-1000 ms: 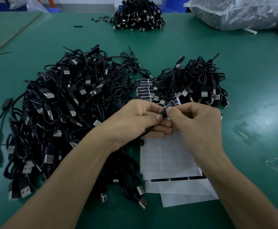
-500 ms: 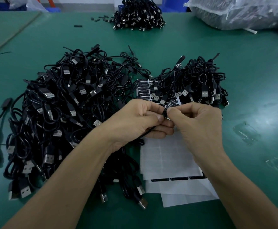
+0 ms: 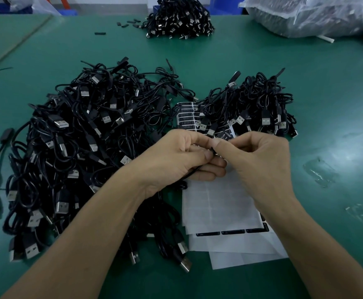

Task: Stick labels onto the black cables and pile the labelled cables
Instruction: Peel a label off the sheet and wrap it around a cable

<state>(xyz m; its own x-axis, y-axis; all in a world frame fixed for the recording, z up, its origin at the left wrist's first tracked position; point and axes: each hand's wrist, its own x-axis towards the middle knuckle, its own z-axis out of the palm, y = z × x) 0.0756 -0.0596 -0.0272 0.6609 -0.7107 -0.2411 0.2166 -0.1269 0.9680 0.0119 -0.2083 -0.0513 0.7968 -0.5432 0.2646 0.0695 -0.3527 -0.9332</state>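
**Label being pinched onto 1 cable, held over the sheets**

The step in hand looks like the sticking itself. The left hand (image 3: 182, 156) and the right hand (image 3: 260, 156) meet thumb to thumb, both with fingers curled, pinching 1 thin black cable (image 3: 194, 172) at the same short stretch. The cable's slack runs out from under the left palm towards the big heap. The label is hidden between the fingertips, so I cannot tell whether it is fully wrapped.

The held cable sits in mid-air, just above the white, mostly peeled label backing sheets (image 3: 219, 203) lying on the green table mat (image 3: 338, 104). It hangs between 2 heaps: a large tangled heap of black USB cables with silver plugs (image 3: 79, 147) to the left, and a smaller heap of the same cables (image 3: 260, 108) ahead and to the right. 1 cable in the smaller heap shows a small printed tag near its end, so that is probably the labelled pile.

The next move likely calls for a firm squeeze so the label's ends close flush on themselves, then a toss onto the smaller heap without snagging loops. After that, a fresh label is needed: a row of black labels (image 3: 232, 231) remains on a lower sheet, and another sheet of black printed labels (image 3: 186, 115) lies partly under the smaller heap.

The cable is slim, limp and matt black.
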